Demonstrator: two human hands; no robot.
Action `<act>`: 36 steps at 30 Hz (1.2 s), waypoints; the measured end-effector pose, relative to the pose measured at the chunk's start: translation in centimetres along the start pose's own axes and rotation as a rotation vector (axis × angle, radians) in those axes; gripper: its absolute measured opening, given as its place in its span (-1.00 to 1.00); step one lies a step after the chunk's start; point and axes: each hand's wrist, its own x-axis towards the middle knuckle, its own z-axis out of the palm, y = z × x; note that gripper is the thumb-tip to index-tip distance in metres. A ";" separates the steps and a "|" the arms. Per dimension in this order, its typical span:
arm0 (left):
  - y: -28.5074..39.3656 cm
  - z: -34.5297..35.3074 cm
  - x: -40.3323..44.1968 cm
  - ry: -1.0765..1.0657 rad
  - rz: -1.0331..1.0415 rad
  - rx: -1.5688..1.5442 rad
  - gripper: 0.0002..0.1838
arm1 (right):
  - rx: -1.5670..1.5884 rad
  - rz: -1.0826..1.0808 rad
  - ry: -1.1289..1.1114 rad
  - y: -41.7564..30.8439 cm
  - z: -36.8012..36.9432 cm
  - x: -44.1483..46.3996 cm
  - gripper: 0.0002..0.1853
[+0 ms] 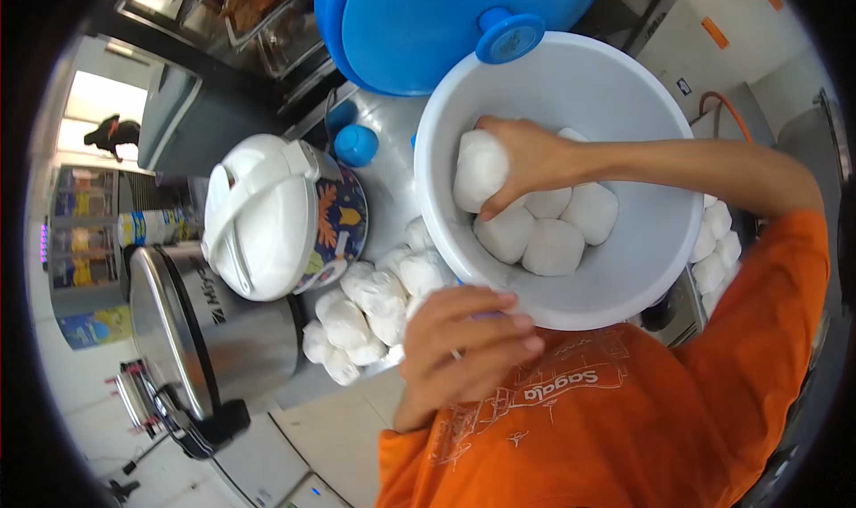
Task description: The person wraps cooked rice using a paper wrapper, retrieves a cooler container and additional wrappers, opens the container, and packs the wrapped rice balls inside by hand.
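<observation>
A large white tub (pixel 664 107) holds several round white bundles (pixel 553 246). My right hand (pixel 526 162) reaches into it, thumb and fingers wrapped round one white bundle (pixel 481 171) at the tub's left inner side. Just outside the tub's near rim is my left hand (pixel 468 348), slightly blurred, with fingers stretched and apart and nothing in it. More wrapped white bundles (pixel 374 303) are heaped on the metal table left of the tub.
Behind the tub stands a blue lid (pixel 410 27). A small blue cup (pixel 356 145), a patterned pot with a white lid (pixel 267 214) and a steel container (pixel 214 330) are at the left. Further white bundles (pixel 716 245) lie right of the tub.
</observation>
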 end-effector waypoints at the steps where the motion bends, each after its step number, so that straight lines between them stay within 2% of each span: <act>1: 0.0 0.0 -0.2 -0.019 0.053 0.006 -0.73 | -0.058 0.001 0.008 0.8 0.9 0.7 -0.03; 2: -0.1 -0.1 -0.4 -0.032 0.102 0.015 -0.73 | -0.118 0.003 0.008 0.9 1.4 1.3 -0.01; 5: -0.5 0.2 -1.4 0.027 -0.037 -0.009 -0.74 | -0.276 0.050 0.015 1.6 1.9 1.1 0.02; 8: -1.1 0.2 -1.0 -0.009 -0.013 0.008 -0.73 | -0.315 0.094 -0.054 1.4 1.8 1.3 0.02; 14: -0.8 0.5 0.1 -0.175 -0.026 0.081 -0.74 | -0.581 0.272 -0.391 0.4 1.7 3.7 0.04; 17: -0.6 0.7 -0.4 -0.216 -0.046 0.111 -0.72 | -0.622 0.237 -0.303 0.3 2.0 3.1 0.03; 20: -0.6 0.8 -0.9 -0.213 -0.069 0.111 -0.72 | -0.605 0.220 -0.042 -0.6 2.2 1.1 -0.16; 23: -0.6 0.6 -0.9 -0.233 -0.082 0.121 -0.75 | -0.638 -0.312 0.118 -0.6 1.3 -1.5 -0.42; 26: -0.7 0.8 -0.6 -0.252 -0.073 0.132 -0.80 | -0.694 -0.410 0.019 0.5 2.5 -1.4 -0.53; 30: -1.0 0.4 -0.1 -0.320 -0.048 0.129 -0.82 | -0.599 -0.267 -0.091 0.9 2.9 -0.2 -0.52; 33: -1.1 -1.0 2.5 -0.522 -0.109 0.082 -0.78 | -0.437 -0.150 -0.111 0.6 2.0 0.5 -0.61; 36: -2.0 -1.9 5.2 -0.710 -0.132 0.166 -0.75 | -0.294 -0.084 -0.137 1.2 -0.2 1.6 -0.66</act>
